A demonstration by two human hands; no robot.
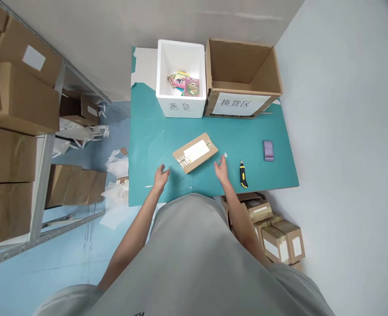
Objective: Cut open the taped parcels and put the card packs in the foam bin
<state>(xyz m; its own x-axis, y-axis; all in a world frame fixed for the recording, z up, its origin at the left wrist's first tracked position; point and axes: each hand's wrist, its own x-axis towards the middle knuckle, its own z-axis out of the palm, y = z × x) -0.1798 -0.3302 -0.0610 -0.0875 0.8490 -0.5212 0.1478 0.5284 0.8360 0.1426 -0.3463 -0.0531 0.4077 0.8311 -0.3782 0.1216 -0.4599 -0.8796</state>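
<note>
A flat brown cardboard box (198, 151) with a white label lies tilted on the green tabletop between my hands. To its lower left is my left hand (161, 177), fingers apart and holding nothing. My right hand (221, 170) hovers by the box's right end, thumb and fingers spread, with a visible gap to the cardboard. A black and yellow utility knife (243, 174) lies just right of my right hand. Farther right rests a small purple rectangular item (268, 150) with a dark edge.
At the table's back stand a white foam bin (181, 106) holding several colourful booklets and a large open carton (243, 104) with a paper sign. Shelves of boxes (23, 101) rise on the left. Cartons (276, 239) are stacked below the table's right front edge (279, 188).
</note>
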